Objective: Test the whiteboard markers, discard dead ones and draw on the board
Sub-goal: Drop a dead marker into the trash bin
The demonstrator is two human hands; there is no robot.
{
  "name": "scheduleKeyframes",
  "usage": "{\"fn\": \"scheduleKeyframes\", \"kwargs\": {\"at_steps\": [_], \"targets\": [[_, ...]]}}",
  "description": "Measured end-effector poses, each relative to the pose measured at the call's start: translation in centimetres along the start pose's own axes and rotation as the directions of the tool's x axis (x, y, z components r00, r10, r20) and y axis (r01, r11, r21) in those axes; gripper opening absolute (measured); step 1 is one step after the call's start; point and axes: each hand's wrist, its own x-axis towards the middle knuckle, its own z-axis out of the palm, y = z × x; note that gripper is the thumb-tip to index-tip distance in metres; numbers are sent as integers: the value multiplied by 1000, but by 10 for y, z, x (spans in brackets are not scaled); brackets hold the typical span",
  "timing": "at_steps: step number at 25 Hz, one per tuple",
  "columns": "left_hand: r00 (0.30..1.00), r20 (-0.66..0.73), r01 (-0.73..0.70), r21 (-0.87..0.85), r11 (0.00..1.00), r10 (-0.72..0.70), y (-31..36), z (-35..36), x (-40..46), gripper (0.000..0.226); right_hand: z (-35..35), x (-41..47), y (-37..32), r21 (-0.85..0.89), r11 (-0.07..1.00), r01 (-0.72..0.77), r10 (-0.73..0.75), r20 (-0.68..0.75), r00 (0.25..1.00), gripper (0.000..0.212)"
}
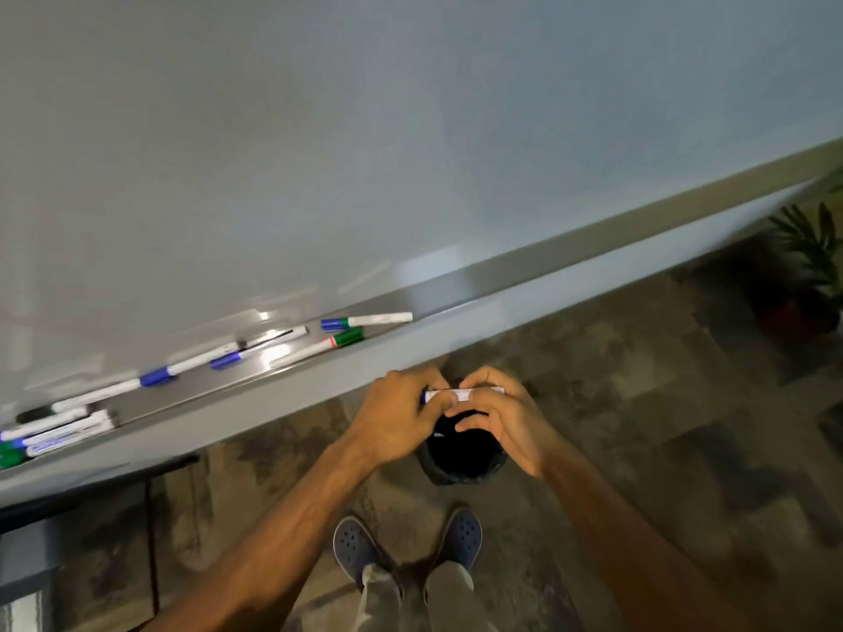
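- Left hand (401, 415) pinched the marker's (460, 395) blue-capped end; right hand (497, 410) gripped its barrel.
- Fingers hid most of the marker.
- Black bin (460, 453) sat below both hands, partly covered.

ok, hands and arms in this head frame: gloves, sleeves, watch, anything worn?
Nothing worn that shows. The left hand and right hand are bare, no gloves, and no rings or watch can be made out. Both forearms are bare right to the frame edge, so no sleeves are in view. No straps, cables or markings on them.
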Motion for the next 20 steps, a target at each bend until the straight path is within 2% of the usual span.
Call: {"fn": "scheduleKeyframes", "kwargs": {"at_steps": [3,6,9,12,16,18,20], "targets": [[993,111,44,6,999,-45,-52,51,29,16,-25,46,58,65,990,-124,128,-73,989,8],[968,231,104,-2,995,-101,-110,104,56,17,-48,86,128,74,977,-201,205,-59,977,12],[941,309,119,74,990,-136,-161,152,68,31,-68,116,203,144,951,-272,291,-133,948,12],[946,259,184,60,981,-194,-201,186,71,42,-92,132,273,194,911,-363,405,-272,873,12],[926,231,295,55,954,-300,-246,214,65,37,-119,139,352,70,836,-544,511,-461,726,18],[910,240,327,90,941,-339,-263,223,61,42,-123,144,377,54,804,-592,537,-493,684,23],[899,249,344,110,933,-361,-268,228,59,49,-125,156,391,49,790,-611,557,-471,684,32]]}}
